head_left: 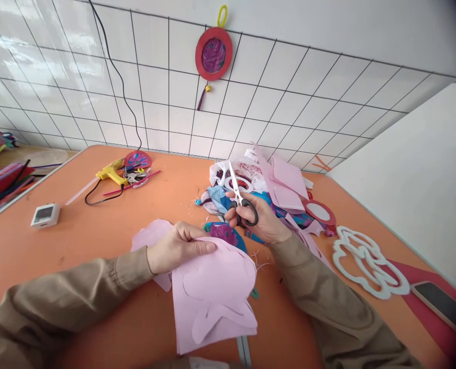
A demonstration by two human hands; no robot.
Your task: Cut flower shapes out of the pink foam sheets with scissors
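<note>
Sheet of pale pink felt-like material (pixel 217 282), slit along curves, hung over orange tabletop (pixel 97 236), top edge pinched by left hand (pixel 182 248), thumb uppermost; right hand (pixel 262 218) gripped black-handled metal scissors (pixel 237 192), blades pointing away; sheet looked light, soft, floppy, probably best held flat by unslit margin

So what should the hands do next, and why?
Maybe bring the scissors to the pink sheet: the right hand holds them pointing away from it, while the left hand holds the sheet, rounded on top but square-cornered below.
</note>
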